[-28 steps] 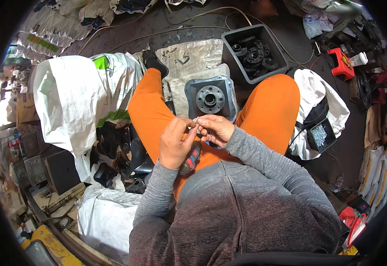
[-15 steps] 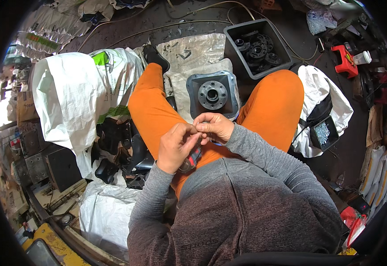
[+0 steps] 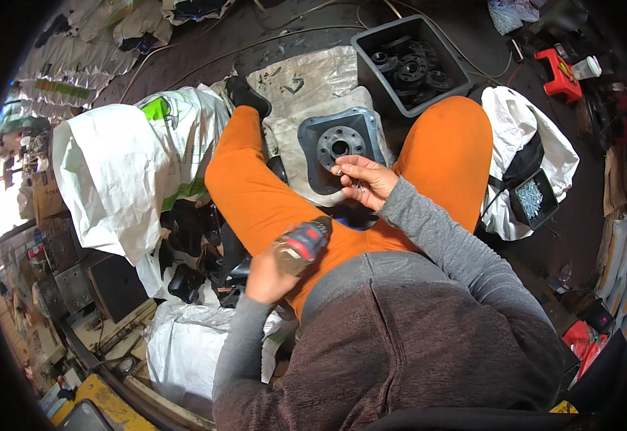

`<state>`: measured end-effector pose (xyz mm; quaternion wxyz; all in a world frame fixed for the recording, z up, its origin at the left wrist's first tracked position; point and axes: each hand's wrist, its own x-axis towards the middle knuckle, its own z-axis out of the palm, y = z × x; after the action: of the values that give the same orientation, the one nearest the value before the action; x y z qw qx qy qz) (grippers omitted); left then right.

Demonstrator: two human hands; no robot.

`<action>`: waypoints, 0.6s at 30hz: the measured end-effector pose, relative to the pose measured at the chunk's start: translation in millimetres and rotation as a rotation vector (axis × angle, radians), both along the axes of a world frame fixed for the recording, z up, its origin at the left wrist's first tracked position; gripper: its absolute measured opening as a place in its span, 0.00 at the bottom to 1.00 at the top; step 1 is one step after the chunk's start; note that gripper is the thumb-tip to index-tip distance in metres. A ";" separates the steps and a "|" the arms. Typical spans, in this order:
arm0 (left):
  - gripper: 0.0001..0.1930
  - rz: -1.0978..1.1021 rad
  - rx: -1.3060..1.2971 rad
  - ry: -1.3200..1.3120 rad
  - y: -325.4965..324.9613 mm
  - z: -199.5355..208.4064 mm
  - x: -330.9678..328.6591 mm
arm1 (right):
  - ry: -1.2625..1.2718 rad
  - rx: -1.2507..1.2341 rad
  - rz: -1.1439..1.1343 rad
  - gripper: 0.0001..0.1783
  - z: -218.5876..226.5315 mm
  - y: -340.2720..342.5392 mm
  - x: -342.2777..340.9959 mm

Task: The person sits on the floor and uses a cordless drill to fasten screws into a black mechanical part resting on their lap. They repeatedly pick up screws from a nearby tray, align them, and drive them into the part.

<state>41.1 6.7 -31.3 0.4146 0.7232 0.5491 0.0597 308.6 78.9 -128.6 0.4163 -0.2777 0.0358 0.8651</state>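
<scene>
Between my knees lies a dark square funnel-shaped housing (image 3: 365,123) with a flanged rim, a grey round hub with bolt holes (image 3: 326,147) in its middle. My right hand (image 3: 372,182) hovers over its near right corner, fingers pinched on small screws (image 3: 359,185); one tip pokes out at the fingertips. Above my left thigh, my left hand (image 3: 265,276) grips a cordless screwdriver (image 3: 303,244) with a dark and red body, slightly blurred. Its front end points up and to the right, apart from the housing.
A grey bin (image 3: 420,108) of black round parts stands beyond my right knee. On the right, a small black tray (image 3: 530,200) of screws sits by a white sack (image 3: 506,129). A large white sack (image 3: 112,165) stands left, near black parts (image 3: 184,281). A red tool (image 3: 559,75) lies far right.
My hands have parted. The left has taken up the cordless screwdriver from my lap; the right has moved forward to the housing with the screws.
</scene>
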 end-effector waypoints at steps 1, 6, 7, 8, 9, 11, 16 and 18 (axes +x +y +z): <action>0.30 0.001 0.049 -0.056 2.3 11.4 -9.5 | 0.015 0.000 -0.024 0.08 -3.1 1.3 2.3; 0.13 0.211 -0.023 -0.224 16.3 69.3 -13.1 | 0.160 -0.040 -0.082 0.08 -0.9 -0.3 1.9; 0.12 0.160 -0.006 -0.187 19.4 71.7 -12.2 | 0.214 -0.043 -0.075 0.07 2.2 -0.7 -1.7; 0.12 0.161 0.002 -0.156 20.9 72.6 -9.0 | 0.240 -0.044 -0.067 0.07 8.5 -0.1 -3.2; 0.12 0.024 0.171 -0.145 27.3 73.5 -3.8 | 0.244 -0.044 -0.062 0.07 11.8 1.3 -5.6; 0.12 -0.065 0.304 -0.129 35.0 75.8 6.8 | 0.245 -0.048 -0.062 0.07 16.4 2.5 -6.2; 0.12 -0.098 0.250 -0.049 43.3 77.4 16.5 | 0.298 -0.073 -0.098 0.07 10.3 0.2 -6.1; 0.12 -0.167 0.334 -0.049 45.1 74.4 14.8 | 0.271 -0.078 -0.092 0.07 14.1 0.0 -6.9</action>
<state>55.8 51.8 43.1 0.3055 0.8233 0.4594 0.1332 301.6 78.9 -114.5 0.4355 -0.1725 0.1381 0.8726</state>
